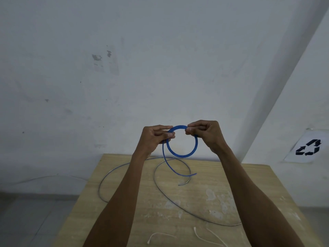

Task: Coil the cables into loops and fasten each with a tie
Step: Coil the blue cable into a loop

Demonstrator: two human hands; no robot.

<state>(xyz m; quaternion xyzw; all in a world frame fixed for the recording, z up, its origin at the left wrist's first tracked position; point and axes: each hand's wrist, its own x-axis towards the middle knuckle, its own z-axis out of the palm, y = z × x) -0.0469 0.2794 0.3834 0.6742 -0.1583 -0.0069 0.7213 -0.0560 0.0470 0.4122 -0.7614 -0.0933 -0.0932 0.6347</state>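
Blue cable hangs as a small coil above the worktop's far edge, pinched at its top by both hands, left and right, probably so the turns stay together while the loose tail dangles unwound.

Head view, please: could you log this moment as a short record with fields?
blue cable: coiled into a loop, held in the air, loose tail hanging down
left hand: pinches loop's upper left
right hand: pinches loop's upper right
grey cable: uncoiled, sprawling on the wooden table
white ties: lying at the table's near edge
fastened: no tie on the loop yet
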